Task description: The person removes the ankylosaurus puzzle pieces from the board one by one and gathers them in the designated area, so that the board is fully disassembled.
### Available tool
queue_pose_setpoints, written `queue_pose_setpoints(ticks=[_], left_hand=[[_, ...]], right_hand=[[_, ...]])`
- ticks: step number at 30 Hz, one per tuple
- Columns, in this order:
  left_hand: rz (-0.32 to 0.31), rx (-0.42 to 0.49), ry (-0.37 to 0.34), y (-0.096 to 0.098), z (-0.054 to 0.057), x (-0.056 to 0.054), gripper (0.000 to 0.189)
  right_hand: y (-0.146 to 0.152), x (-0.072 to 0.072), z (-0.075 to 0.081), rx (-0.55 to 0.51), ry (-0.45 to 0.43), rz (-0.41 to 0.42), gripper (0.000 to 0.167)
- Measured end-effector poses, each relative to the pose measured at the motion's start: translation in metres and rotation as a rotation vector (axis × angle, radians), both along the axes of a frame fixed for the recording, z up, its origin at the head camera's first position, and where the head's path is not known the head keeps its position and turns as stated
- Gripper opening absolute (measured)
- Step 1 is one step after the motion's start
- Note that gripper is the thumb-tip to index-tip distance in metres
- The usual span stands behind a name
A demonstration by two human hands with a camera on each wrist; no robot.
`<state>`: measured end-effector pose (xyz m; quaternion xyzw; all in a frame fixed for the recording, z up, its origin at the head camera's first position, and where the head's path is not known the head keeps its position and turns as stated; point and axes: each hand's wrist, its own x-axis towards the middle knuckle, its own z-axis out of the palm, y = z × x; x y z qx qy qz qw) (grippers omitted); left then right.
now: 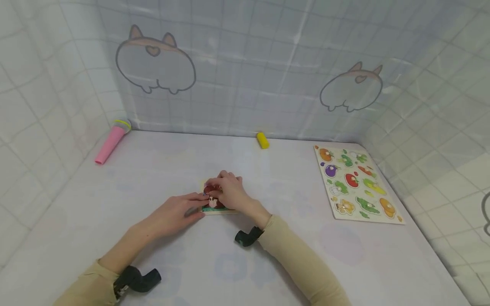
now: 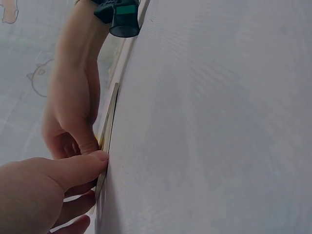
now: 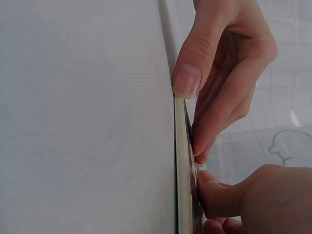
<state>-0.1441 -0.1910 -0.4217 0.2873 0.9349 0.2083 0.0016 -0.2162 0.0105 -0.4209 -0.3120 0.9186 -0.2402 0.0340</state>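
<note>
A small flat picture puzzle board [image 1: 220, 211] with a dark-red-haired cartoon figure lies mid-table, partly covered by the hands. My left hand [image 1: 178, 214] comes from the left and rests on it: its nearly straight fingers lie on the picture, while the thumb [image 3: 189, 80] touches the board's edge. Over the top of the picture, my right hand [image 1: 229, 191] has its thumb and fingers curled around a reddish-brown puzzle piece [image 1: 209, 189], apparently pinching it. Its fingertips almost meet those of the left hand. In the left wrist view the board [image 2: 111, 114] appears edge-on.
A vegetable peg puzzle [image 1: 360, 185] lies at the right side. Near the back wall stand out a yellow cylinder-shaped block [image 1: 262, 140] and, at the far left, a pink toy microphone [image 1: 111, 144]. Tile-patterned curtains [image 1: 245, 76] border the white table [image 1: 160, 157].
</note>
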Motion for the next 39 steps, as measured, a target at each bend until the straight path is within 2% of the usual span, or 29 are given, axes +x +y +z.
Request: queue_pose_setpoints(ticks=[5,12,19,25,39], left_hand=[[-0.012,-0.012,-0.008,0.0,0.0,-0.001,0.041],[-0.032,-0.015,-0.02,-0.002,0.002,-0.001,0.043],[-0.026,-0.006,-0.033,-0.004,0.003,-0.001,0.043],[-0.031,0.015,-0.04,-0.004,0.003,-0.002,0.043],[-0.02,0.032,-0.052,-0.006,0.0,-0.003,0.043]], right_hand=[[0.002,-0.006,-0.01,-0.067,-0.016,0.021,0.026],[0.0,-0.005,-0.014,-0.123,-0.001,0.033,0.006],[0.0,-0.003,-0.011,-0.039,0.089,0.002,0.024],[0.0,0.0,-0.005,0.054,0.138,0.006,0.03],[-0.004,-0.003,-0.01,0.019,0.033,0.006,0.031]])
